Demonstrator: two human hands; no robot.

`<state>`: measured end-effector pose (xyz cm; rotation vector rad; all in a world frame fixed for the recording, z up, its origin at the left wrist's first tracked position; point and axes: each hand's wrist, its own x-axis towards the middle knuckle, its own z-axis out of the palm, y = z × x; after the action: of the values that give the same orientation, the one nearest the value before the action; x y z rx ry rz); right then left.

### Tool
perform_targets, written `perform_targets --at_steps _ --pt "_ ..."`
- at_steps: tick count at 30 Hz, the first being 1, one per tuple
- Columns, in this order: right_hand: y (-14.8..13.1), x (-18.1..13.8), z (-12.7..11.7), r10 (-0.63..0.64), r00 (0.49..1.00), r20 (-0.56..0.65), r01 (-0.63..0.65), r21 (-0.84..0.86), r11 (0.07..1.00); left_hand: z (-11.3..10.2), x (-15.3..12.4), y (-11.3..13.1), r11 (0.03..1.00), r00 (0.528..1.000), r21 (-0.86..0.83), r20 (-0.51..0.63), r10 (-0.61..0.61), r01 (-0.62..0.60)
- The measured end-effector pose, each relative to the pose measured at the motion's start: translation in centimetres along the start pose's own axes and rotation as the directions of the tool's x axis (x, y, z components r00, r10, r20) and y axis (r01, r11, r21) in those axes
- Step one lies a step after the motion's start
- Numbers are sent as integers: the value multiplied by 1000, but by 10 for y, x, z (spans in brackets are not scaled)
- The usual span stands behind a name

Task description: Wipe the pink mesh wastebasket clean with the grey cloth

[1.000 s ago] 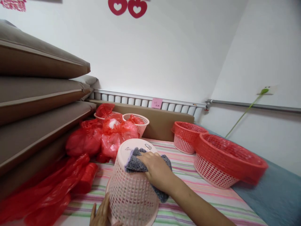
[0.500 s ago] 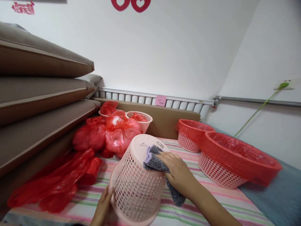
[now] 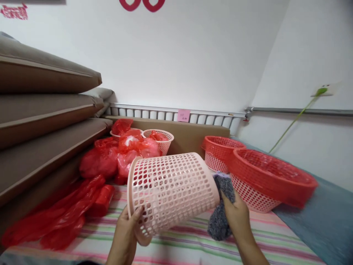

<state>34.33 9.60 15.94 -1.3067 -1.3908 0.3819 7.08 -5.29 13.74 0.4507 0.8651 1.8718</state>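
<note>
A pale pink perforated plastic basket (image 3: 173,187) lies tipped on its side in front of me, its rim facing left and its base facing right. My left hand (image 3: 128,224) grips the rim, thumb on the outer wall and fingers out of sight inside. On the base side, my right hand (image 3: 237,213) is closed on a dark grey knitted cloth (image 3: 222,206) with a lilac edge. The cloth is against or very near the base; its lower part hangs down. The striped sheet (image 3: 193,243) spreads beneath.
Two baskets lined with red bags, a smaller one (image 3: 220,147) and a larger one (image 3: 264,180), stand at right. Filled red bags (image 3: 99,162) and a white-pink basket (image 3: 165,141) sit behind. Loose red plastic bags (image 3: 63,221) lie left, beside stacked brown cushions (image 3: 49,114).
The basket has turned from standing upside down, leaning, to lying on its side. My right hand and the cloth have moved right, from its top to its base side. My left hand has come up.
</note>
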Motion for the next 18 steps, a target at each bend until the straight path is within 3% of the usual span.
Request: perform_targets --at_steps 4,8,10,15,18 --pt "3 -14 24 16 991 -131 5 160 987 1 -9 -4 992 996 121 -75 45 -36" --pt "8 -10 44 5 987 -159 31 224 974 4 -17 -23 976 991 207 -97 88 -67" --pt "14 -3 55 -27 992 -123 54 225 973 11 -20 -37 965 995 250 -36 96 -84" --pt "37 3 78 -139 986 89 114 247 962 26 -14 -80 936 977 349 209 -33 -42" --pt "47 -16 82 -171 983 67 146 283 948 24 -6 -100 907 952 418 293 -90 -43"
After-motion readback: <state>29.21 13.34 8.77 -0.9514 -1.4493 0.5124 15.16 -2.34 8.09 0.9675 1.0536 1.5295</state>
